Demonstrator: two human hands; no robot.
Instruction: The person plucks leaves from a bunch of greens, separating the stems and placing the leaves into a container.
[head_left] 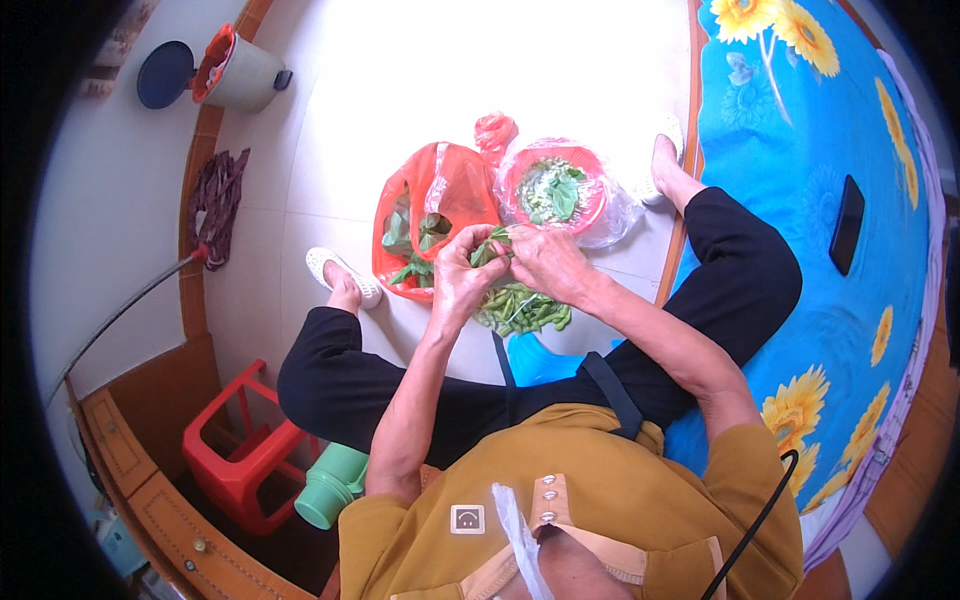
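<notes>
My left hand (462,277) is closed on a small bunch of green leaves (488,247), held up in front of me above the floor. Beside it, my right hand (552,262) pinches at the right end of the same leaves, the fingertips of both hands close together. Just beyond my left hand stands an open red plastic bag (463,187) with larger green leaves inside. Past my right hand is a pink basin (597,203) in clear plastic, holding pale green pieces and leaves. A pile of green pods (524,309) lies under my hands.
A bunched red bag (494,131) sits behind the basin. A red stool (240,450) and a green mug-like container (331,487) are at my lower left. A bin (245,76) and a mop (217,200) stand along the left wall. A phone (847,225) lies on the blue floral sheet (770,260).
</notes>
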